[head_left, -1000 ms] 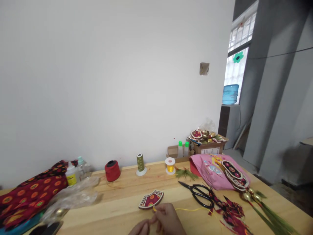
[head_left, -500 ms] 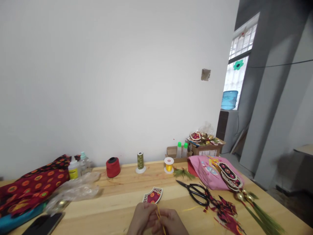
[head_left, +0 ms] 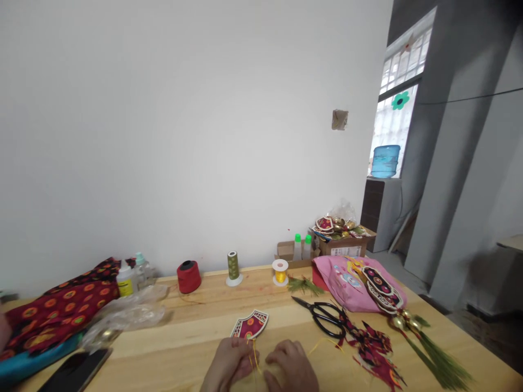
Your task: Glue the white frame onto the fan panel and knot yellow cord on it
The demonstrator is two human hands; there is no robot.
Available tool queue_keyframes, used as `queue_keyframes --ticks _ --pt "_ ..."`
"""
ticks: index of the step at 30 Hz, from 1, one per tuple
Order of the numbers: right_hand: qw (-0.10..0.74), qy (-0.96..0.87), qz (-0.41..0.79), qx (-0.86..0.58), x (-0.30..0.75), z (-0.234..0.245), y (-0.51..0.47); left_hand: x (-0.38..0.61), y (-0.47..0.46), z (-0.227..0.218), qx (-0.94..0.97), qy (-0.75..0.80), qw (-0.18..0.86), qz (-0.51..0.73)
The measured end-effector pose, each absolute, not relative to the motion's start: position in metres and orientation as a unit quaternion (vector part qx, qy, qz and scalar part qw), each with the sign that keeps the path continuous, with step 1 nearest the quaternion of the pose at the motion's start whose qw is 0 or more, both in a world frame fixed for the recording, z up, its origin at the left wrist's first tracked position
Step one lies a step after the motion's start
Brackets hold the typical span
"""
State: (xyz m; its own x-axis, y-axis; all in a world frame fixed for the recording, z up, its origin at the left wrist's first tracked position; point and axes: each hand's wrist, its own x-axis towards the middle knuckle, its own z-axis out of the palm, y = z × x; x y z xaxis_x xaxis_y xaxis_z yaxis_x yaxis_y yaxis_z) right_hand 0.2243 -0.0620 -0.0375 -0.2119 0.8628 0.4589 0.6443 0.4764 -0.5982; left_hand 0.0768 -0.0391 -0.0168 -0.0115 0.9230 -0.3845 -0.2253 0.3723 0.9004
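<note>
At the front middle of the table, my left hand (head_left: 229, 363) is closed in a pinch on a yellow cord (head_left: 256, 356). The cord hangs from the lower edge of a fan-shaped ornament (head_left: 251, 325), which has a pale openwork rim and dark red patterned fabric. The ornament rests just beyond my left fingertips. A short gap to the right, my right hand (head_left: 291, 366) has its fingers curved and apart, with nothing visible in them. Part of the cord crosses the space between the hands.
Black scissors (head_left: 329, 320) lie right of my hands, beside dark red fabric scraps (head_left: 373, 348). Behind stand a red thread cone (head_left: 188, 276), a green spool (head_left: 233, 268) and a yellow spool (head_left: 280, 274). A phone (head_left: 75, 371) lies left; a pink bag (head_left: 343, 283) lies right.
My right hand has moved away from my left and its fingers have opened. My left hand has shifted slightly left along with the ornament.
</note>
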Motion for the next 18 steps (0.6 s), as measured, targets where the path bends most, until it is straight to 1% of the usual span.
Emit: queue_keyframes --ticks 2,4,7,10,13,15,18 --pt "0.375 -0.777 0.135 -0.488 0.208 -0.039 -0.062 0.078 -0.041 -0.015 0.315 0.555 0.619 0.457" --pt "0.367 -0.763 0.137 -0.515 0.196 -0.039 -0.061 0.078 -0.042 -0.013 0.309 0.567 0.612 0.456" --pt "0.368 -0.736 0.182 -0.538 0.196 -0.036 -0.061 0.078 -0.045 -0.01 0.299 0.578 0.61 0.453" --pt "0.364 -0.751 0.22 -0.505 0.207 -0.03 -0.063 0.078 -0.046 -0.008 0.288 0.582 0.618 0.443" --pt "0.342 -0.783 0.204 -0.477 0.21 -0.027 -0.066 0.08 -0.044 -0.01 0.286 0.575 0.63 0.436" --pt "0.334 -0.785 0.191 -0.486 0.206 -0.029 -0.067 0.081 -0.042 -0.012 0.289 0.566 0.637 0.435" --pt "0.355 -0.761 0.211 -0.501 0.2 -0.032 -0.067 0.082 -0.039 -0.013 0.29 0.557 0.646 0.433"
